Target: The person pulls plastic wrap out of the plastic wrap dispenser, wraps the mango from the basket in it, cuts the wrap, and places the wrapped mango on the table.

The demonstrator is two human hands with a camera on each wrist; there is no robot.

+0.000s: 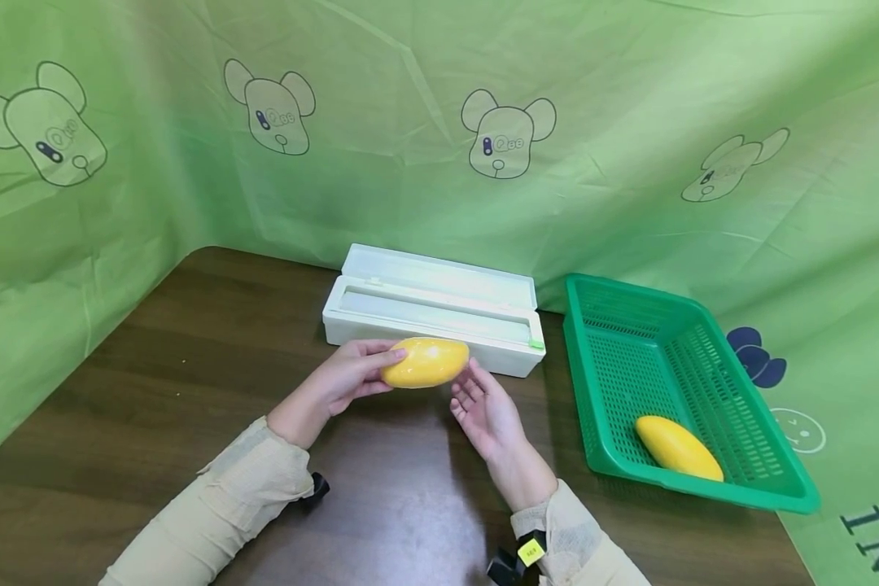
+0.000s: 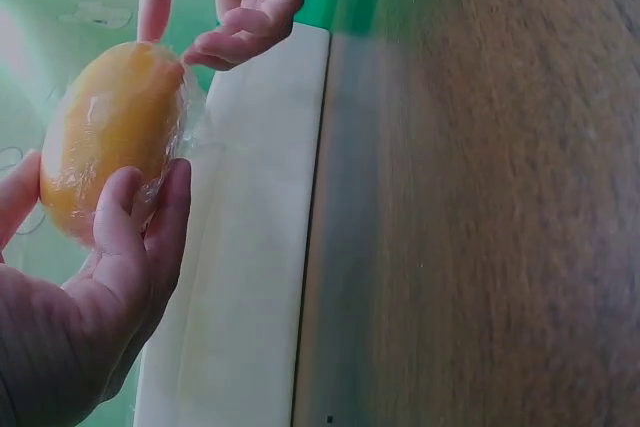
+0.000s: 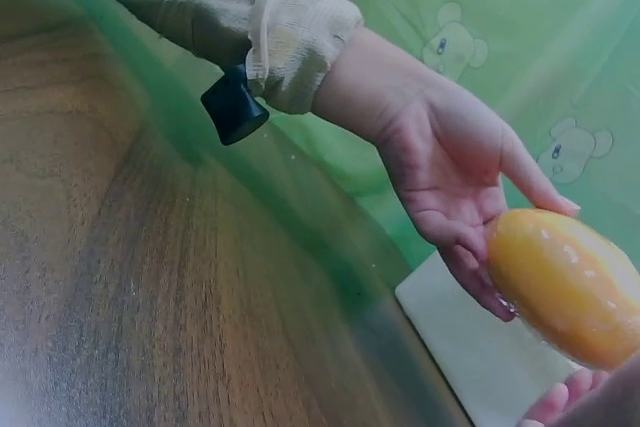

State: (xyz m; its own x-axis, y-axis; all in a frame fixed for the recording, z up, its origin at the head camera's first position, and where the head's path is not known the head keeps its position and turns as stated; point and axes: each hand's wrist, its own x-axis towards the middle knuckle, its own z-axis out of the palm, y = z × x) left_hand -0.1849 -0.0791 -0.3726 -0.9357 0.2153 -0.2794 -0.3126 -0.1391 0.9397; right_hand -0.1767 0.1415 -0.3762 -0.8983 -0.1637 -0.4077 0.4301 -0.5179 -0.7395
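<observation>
Surface: dark wood-grain table (image 1: 190, 391), glossy in patches. Room: green curtain (image 1: 395, 187) printed with outlined animal heads, behind and at both sides. Standing: long white box (image 1: 432, 316), lid raised; to its right, green basket (image 1: 584, 382) containing spare yellow fruit (image 1: 679, 448). Film-wrapped yellow fruit (image 1: 426, 364): above the table, before the box, one end pinched by left hand (image 1: 353, 370); right hand (image 1: 489, 413), fingers loosely bent, at the other.

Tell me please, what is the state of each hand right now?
Left hand: closed, holding the film-wrapped yellow fruit.
Right hand: open, fingers relaxed, at the fruit's other end.
</observation>
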